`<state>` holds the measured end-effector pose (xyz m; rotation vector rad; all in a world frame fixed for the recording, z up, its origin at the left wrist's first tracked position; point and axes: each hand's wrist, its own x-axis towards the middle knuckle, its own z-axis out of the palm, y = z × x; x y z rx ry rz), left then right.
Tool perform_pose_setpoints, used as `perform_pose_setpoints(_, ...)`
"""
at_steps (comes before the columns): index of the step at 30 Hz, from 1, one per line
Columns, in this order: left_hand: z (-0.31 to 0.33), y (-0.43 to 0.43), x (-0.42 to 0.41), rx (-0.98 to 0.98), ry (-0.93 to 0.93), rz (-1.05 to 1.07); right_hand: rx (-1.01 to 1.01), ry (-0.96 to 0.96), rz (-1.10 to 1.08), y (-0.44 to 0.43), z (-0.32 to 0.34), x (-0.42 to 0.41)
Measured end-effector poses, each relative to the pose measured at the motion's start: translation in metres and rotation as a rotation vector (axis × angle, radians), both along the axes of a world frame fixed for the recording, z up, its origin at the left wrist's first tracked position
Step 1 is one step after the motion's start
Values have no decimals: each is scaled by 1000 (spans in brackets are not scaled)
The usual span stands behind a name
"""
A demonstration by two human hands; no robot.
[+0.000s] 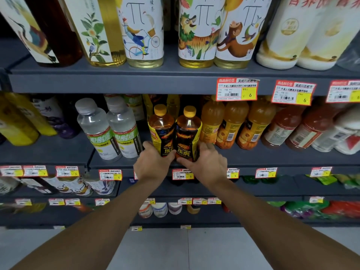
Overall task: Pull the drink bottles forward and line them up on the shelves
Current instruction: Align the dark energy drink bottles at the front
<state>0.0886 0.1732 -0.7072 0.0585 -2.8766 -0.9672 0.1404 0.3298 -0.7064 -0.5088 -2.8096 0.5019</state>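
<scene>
1. Your left hand (153, 162) is on the left energy drink bottle (161, 131). Its fingers (148, 145) are curled round the lower part, with the thumb lying across the front of the label.
2. Your right hand (206, 162) has the right energy drink bottle (188, 137) in a matching grip. The thumb is low on the front and the fingers wrap round the far side.
3. Both bottles stand upright, side by side and touching, yellow caps up, near the front edge of the middle shelf (253, 155).
4. More yellow-labelled bottles sit in the shadow behind them; how many, you cannot tell.
5. Just to your left stand two clear water bottles (109, 129) with green label bands.
6. Just to your right runs a row of orange juice bottles (229, 123), close together.
7. Red and yellow price tags (236, 89) hang from the edge of the shelf above.
8. Up on that top shelf stand tea bottles (196, 32) with drawn animal labels, close to the edge.
</scene>
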Motion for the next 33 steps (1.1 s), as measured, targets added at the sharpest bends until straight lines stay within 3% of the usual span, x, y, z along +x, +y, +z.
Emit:
perform_pose_setpoints(5, -6, -21, -14, 119, -41, -167, -128, 9, 81, 5, 1, -8)
perform_pose_setpoints(14, -19, -29, -20, 173, -42, -213, -263, 91, 168, 7, -5, -5)
perform_pose_setpoints(21, -20, -43, -24, 98, -51, -319, -124, -13, 190, 10, -5, -8)
perform_pose_setpoints(29, -22, -55, -32, -157, -16, -431, 284, -91, 294, 22, -1, -19)
perform_pose_setpoints(33, -23, -57, -33, -196, 9, -470, 317, -125, 315, 25, -2, -22)
